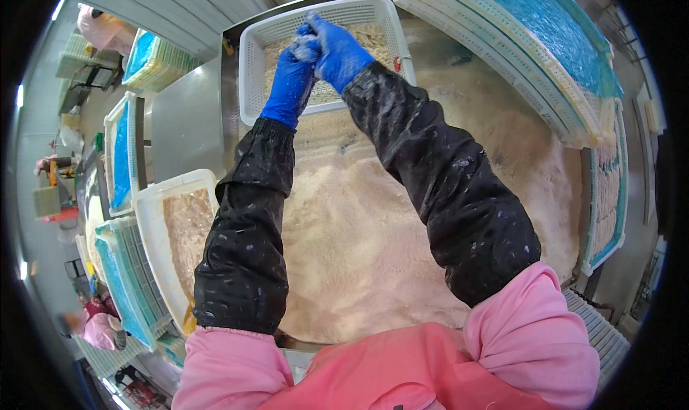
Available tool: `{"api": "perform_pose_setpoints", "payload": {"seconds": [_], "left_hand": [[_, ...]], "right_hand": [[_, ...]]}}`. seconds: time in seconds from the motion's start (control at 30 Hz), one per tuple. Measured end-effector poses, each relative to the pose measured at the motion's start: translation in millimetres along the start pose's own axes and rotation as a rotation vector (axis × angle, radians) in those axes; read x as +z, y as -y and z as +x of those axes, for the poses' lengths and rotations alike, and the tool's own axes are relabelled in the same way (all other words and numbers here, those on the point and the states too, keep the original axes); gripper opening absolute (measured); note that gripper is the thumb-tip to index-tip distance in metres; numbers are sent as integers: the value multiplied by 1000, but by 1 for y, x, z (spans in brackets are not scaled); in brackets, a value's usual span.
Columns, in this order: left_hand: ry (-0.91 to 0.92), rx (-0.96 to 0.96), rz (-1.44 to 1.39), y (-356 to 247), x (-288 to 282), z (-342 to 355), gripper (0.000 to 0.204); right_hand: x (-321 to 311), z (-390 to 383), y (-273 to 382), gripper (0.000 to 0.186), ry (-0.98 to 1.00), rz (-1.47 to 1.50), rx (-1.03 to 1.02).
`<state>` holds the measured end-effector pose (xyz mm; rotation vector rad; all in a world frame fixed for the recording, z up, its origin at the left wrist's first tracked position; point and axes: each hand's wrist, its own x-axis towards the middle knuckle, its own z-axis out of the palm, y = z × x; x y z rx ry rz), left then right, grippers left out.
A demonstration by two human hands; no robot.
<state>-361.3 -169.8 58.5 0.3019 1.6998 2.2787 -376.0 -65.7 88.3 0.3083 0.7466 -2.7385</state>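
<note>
Both my hands, in blue gloves, meet over a white perforated basket (247,72) at the far side of the work surface. My left hand (291,80) is closed, its fingers dusted white. Pressed against it from the right, my right hand (337,51) is closed too. Something whitish shows between them, too covered to make out. Pale, crumb-coated pieces (369,40) lie in the basket, partly hidden by my hands. Below my arms spreads a wide bed of pale crumbs or flour (359,245).
Left of my arm stands a white tub (151,230) holding a wet, brownish mass (188,227). Stacked trays with blue film (552,29) rise at the far right, another filled tray (606,194) below them. A steel surface (183,119) adjoins the basket. A person (100,331) works at far left.
</note>
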Motion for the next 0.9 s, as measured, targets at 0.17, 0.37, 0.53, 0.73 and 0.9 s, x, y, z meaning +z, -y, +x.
{"api": "perform_pose_setpoints", "payload": {"seconds": [0.17,0.37,0.53,0.73,0.9], "left_hand": [[-23,35,-334,-7,20,-7,25],[-284,-180,-187,-13,22,20,37],[-328,-130,-305,2,8,30,42],[-154,-97,-348,14,-46,45,23],[-229,-166,416,-9,-56,30,28]], "right_hand": [[-8,-8,10,54,231,247,-50],[-17,-26,-10,70,364,6,-285],[-31,-8,-25,73,315,-597,-489],[-42,0,-2,48,-64,-2298,-550],[-58,-32,43,33,11,-1188,-485]]}}
